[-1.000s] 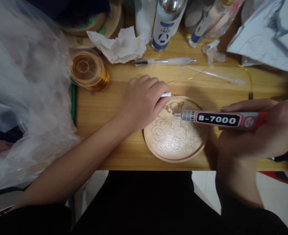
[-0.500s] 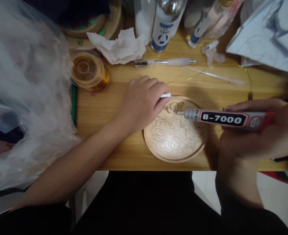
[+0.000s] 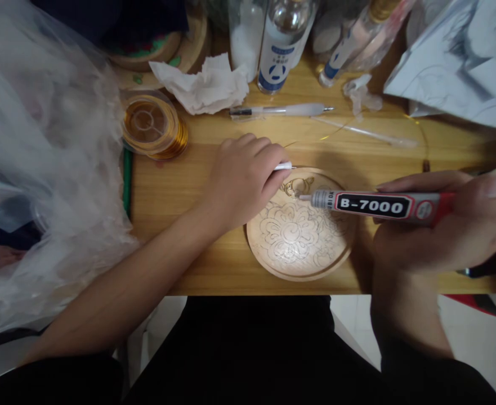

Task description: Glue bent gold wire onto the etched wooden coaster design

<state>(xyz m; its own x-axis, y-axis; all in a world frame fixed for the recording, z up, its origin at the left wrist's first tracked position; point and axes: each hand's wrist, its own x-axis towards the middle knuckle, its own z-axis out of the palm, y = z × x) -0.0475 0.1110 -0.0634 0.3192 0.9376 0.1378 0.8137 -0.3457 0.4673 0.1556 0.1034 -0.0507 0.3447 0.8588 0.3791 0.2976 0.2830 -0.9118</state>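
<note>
My right hand (image 3: pixel 446 225) is closed around a B-7000 glue tube (image 3: pixel 372 205), held nearly level. Its thin nozzle points left, at the upper part of a round wooden plate (image 3: pixel 300 272). Drawn flower outlines (image 3: pixel 290 230) cover the plate, and gold wire shapes (image 3: pixel 297 185) lie along part of the design near the nozzle tip. At the plate's upper left edge, my left hand (image 3: pixel 251 177) is closed, with a small white cap-like piece (image 3: pixel 283 166) ending in a thin pin between thumb and fingers. Most of its fingertips are hidden beneath the hand.
A spool of gold wire (image 3: pixel 155 125), crumpled tissue (image 3: pixel 203 84), a pen (image 3: pixel 284 109) and a clear thin tube (image 3: pixel 370 134) lie behind the plate. Bottles (image 3: pixel 276 67) stand farther back. Plastic bags (image 3: pixel 57 157) crowd the left; drawn paper (image 3: pixel 454 73) is at upper right.
The glue tube and my right hand have shifted slightly left, the nozzle tip staying over the gold wire area. My left hand keeps its hold on the white piece.
</note>
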